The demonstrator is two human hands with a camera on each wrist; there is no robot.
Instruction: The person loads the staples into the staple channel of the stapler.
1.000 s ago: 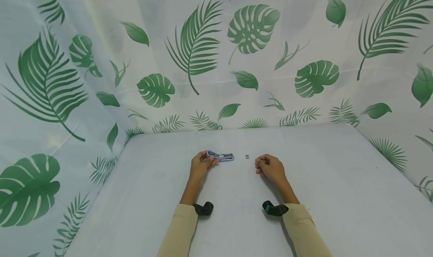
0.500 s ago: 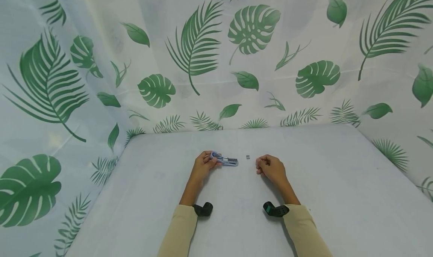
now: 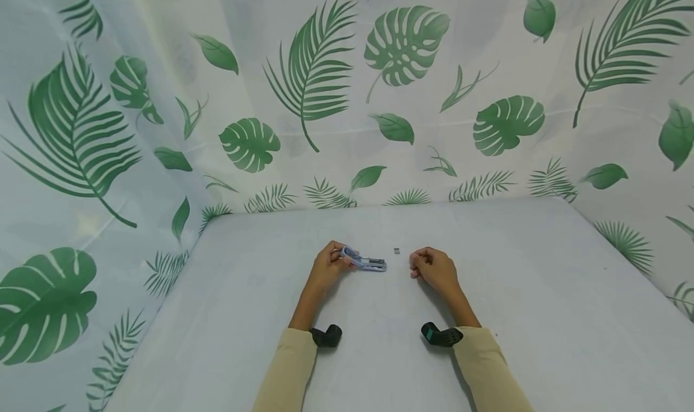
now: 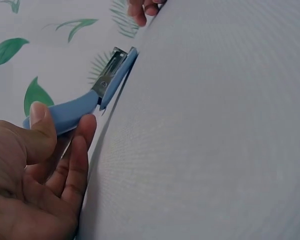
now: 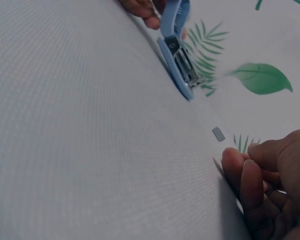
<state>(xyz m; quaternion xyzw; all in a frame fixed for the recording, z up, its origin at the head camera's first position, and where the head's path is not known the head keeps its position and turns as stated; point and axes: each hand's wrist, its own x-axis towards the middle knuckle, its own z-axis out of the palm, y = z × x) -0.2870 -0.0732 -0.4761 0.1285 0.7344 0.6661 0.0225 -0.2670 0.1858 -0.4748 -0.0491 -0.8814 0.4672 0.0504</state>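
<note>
A light blue stapler has its top arm swung back, baring the metal staple channel, as the left wrist view shows. My left hand pinches that blue arm between thumb and fingers, while the base sits low at the table, pointing right. A small grey strip of staples lies on the table between the stapler's front end and my right hand. The right hand rests on the table with loosely curled fingers, beside the strip and apart from it. Nothing shows between its fingers.
A white-covered table spreads around both hands. White curtains with green leaf prints rise behind it and at both sides. Each wrist wears a black camera, one on the left and one on the right.
My left hand has moved the stapler to the right and slightly nearer to me, its front end coming closer to the staples. The right hand and the strip have stayed put.
</note>
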